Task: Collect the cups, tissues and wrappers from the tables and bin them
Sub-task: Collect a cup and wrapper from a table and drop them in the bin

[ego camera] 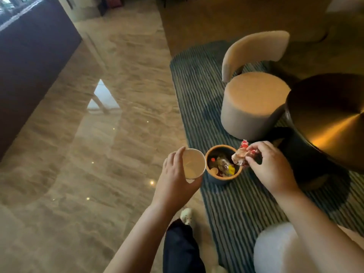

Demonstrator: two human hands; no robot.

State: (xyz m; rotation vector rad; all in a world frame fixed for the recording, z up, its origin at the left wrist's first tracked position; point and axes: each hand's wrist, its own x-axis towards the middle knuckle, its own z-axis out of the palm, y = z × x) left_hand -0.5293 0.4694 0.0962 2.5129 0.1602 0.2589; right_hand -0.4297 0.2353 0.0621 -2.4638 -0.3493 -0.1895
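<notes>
The left hand (177, 175) grips a white paper cup (194, 164); the right hand (270, 167) pinches crumpled red-white wrappers (240, 154) over the round orange-rimmed bin (220, 179).

Blurred litter (223, 166) inside bin (220, 179).

Glossy polished stone floor (98, 134), matt paper cup (194, 164), crinkly shiny wrappers (241, 154), brushed metal tabletop (331, 115), napped cloth stool (254, 103)

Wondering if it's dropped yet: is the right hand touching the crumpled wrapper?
Touching. The head view shows the right hand pinching the wrapper between fingertips above the bin.
</notes>
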